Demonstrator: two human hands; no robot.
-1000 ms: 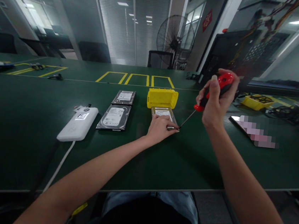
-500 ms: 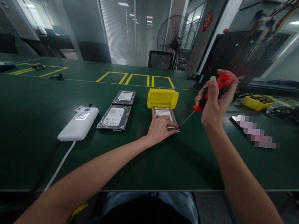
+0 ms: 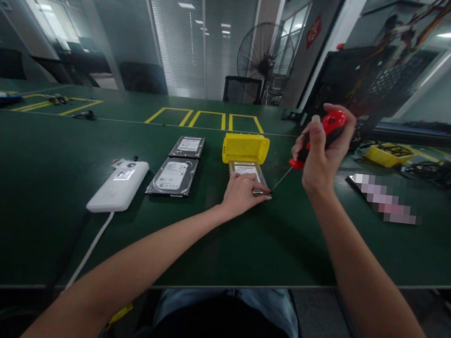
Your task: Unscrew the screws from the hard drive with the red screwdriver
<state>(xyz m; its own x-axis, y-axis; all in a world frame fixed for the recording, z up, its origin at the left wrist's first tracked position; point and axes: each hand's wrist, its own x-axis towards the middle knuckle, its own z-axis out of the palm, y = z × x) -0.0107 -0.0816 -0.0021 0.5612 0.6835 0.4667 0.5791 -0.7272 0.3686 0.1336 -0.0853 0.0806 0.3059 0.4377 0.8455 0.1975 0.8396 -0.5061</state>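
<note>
A hard drive (image 3: pixel 246 168) with a white label lies against the front of a yellow plastic bin (image 3: pixel 246 149). My left hand (image 3: pixel 243 193) is closed over the drive's near part and covers much of it. Beside the left fingertips, a small shiny metal edge shows; I cannot make out whether it belongs to the drive. My right hand (image 3: pixel 324 152) is wrapped round the red and black handle of a screwdriver (image 3: pixel 299 164). The shaft slants down and left, its tip at the drive's near right corner by the left fingertips.
Two more hard drives (image 3: pixel 173 176) lie end to end to the left. Farther left is a white power bank (image 3: pixel 119 187) with a white cable. On the right are a blurred-out flat object (image 3: pixel 383 199), a yellow bin (image 3: pixel 388 154) with cables and a black computer case (image 3: pixel 327 83).
My right hand and the screwdriver handle have shifted slightly left. The left hand and the drive stay in place.
</note>
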